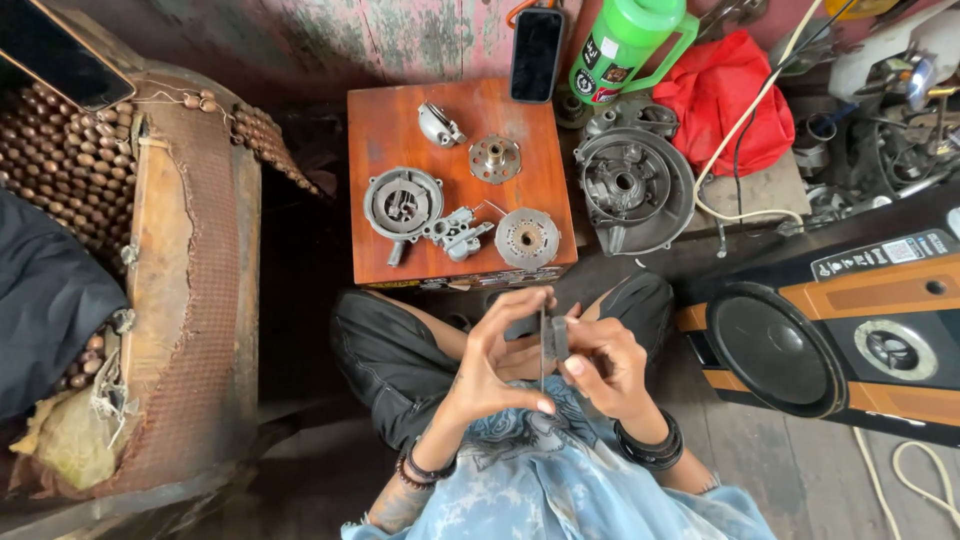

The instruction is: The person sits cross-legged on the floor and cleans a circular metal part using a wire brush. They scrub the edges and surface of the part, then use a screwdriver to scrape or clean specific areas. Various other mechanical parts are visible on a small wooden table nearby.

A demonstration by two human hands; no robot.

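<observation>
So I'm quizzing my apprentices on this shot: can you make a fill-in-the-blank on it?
1. Both hands hold a small ____ part.
2. Five metal parts lie on the ____ table.
3. The jug behind the table is ____.
4. The speaker lies on the person's ____ side.

Missing: metal; wooden; green; right

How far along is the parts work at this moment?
Looks done: five metal parts lie apart on the wooden board. In hand: left hand and right hand pinch a thin flat piece and small grey part. Left: large engine cover sits untouched beside the board.
</observation>
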